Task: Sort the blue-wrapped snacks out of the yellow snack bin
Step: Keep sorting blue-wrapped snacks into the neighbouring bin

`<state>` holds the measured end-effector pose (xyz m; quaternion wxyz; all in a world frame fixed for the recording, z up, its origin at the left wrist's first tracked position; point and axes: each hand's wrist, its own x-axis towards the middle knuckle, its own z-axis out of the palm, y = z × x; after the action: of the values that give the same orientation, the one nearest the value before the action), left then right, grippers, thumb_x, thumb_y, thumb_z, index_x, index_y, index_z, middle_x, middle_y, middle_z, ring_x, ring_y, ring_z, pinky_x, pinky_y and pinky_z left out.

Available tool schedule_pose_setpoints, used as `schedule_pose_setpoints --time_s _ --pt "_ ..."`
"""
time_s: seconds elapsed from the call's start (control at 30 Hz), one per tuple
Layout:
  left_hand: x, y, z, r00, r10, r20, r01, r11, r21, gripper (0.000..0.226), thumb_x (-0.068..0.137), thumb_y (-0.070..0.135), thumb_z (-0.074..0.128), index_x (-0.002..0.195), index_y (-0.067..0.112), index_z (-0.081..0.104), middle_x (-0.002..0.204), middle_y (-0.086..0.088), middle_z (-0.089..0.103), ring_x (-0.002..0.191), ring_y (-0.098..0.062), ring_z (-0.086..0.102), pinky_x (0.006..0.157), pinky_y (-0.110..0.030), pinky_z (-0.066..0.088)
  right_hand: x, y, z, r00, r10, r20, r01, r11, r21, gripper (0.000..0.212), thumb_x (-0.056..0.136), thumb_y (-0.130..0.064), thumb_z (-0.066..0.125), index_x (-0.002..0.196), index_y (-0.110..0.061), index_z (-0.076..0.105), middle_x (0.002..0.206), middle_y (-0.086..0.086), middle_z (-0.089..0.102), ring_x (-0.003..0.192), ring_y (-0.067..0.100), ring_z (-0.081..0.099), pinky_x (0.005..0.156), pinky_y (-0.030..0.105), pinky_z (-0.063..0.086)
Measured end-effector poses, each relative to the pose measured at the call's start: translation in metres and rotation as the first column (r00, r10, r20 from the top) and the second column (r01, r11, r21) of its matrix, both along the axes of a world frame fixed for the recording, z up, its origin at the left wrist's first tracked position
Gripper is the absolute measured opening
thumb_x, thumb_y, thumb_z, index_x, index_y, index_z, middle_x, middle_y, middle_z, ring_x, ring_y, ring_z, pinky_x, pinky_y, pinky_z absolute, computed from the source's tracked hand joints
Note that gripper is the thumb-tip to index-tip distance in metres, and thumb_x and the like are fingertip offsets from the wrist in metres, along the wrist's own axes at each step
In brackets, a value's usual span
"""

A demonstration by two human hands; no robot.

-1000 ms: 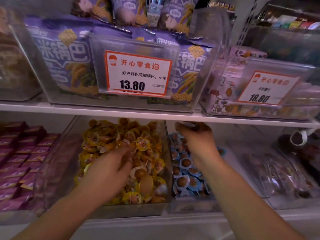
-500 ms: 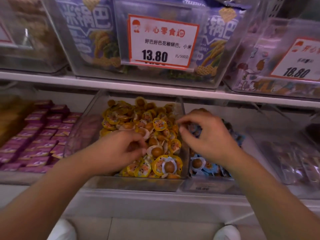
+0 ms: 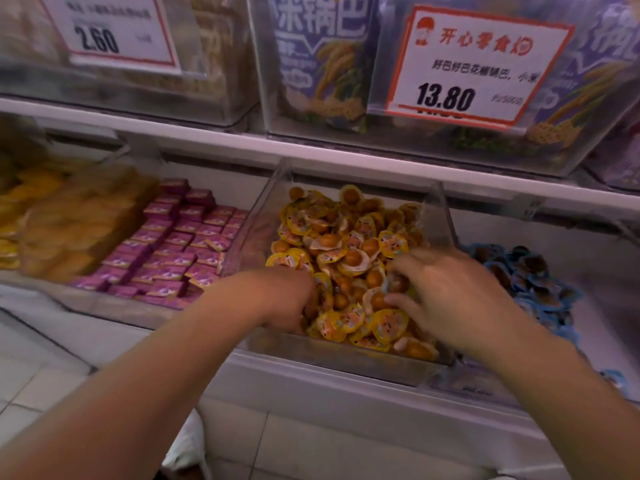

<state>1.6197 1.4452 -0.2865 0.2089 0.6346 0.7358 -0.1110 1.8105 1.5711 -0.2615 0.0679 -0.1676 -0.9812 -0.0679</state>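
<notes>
Blue-wrapped snacks [image 3: 526,282] sit heaped in the clear bin just right of the yellow snack bin [image 3: 263,216], on the same lower shelf [image 3: 346,379]. Can't make out any blue one among the yellow-wrapped snacks [image 3: 349,244] w/ round brown centres. Both hands are down in the yellow pile near the bin's front. Left hand [image 3: 287,299]: fingers buried in the packets at the front left, so can't tell its grip. Right hand [image 3: 446,292]: fingers curled, tips pinching at a packet mid-pile; which packet is too blurred to say. Left of the bin: rows of pink-wrapped pieces [image 3: 180,247], then yellow packs [image 3: 72,220]. Upper shelf holds purple snack bags [image 3: 322,64] behind a price tag reading 13.80 [image 3: 474,64]; another tag [image 3: 107,29] reads 2.60.
</notes>
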Motion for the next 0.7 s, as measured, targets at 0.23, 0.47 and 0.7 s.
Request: schedule_pose_setpoints --time_s 0.23,0.47,0.7 --pt "0.002 0.004 -0.005 0.998 0.003 -0.065 -0.005 0.999 -0.034 0.039 0.095 0.043 0.053 0.126 0.019 0.060 0.128 -0.010 0.062 0.115 -0.033 0.058 0.086 -0.032 0.044 -0.029 -0.041 -0.018 0.983 0.099 -0.155 -0.183 0.560 -0.808 0.022 0.086 -0.048 0.063 0.101 -0.031 0.062 0.097 -0.012 0.069 0.093 0.007 0.065 0.084 0.043 0.053" --pt "0.002 0.002 -0.007 0.999 0.009 -0.045 -0.011 0.999 -0.032 0.034 0.095 0.041 0.053 0.118 0.017 0.062 0.120 -0.013 0.064 0.108 -0.034 0.059 0.079 -0.032 0.041 -0.046 -0.016 -0.017 0.991 0.074 0.112 0.046 0.597 -0.801 0.026 0.096 -0.046 0.053 0.099 -0.022 0.061 0.080 -0.002 0.063 0.060 0.002 0.046 0.063 0.036 0.042" --pt "-0.005 -0.003 -0.002 0.986 0.070 0.148 -0.083 0.992 0.090 0.016 0.084 0.018 0.061 0.089 0.007 0.072 0.087 -0.010 0.071 0.086 -0.030 0.064 0.069 -0.037 0.052 -0.037 0.004 -0.014 0.978 -0.192 -0.080 0.066 0.652 -0.756 0.031 0.086 -0.055 0.059 0.095 -0.026 0.062 0.094 -0.004 0.069 0.087 0.016 0.067 0.082 0.047 0.055"
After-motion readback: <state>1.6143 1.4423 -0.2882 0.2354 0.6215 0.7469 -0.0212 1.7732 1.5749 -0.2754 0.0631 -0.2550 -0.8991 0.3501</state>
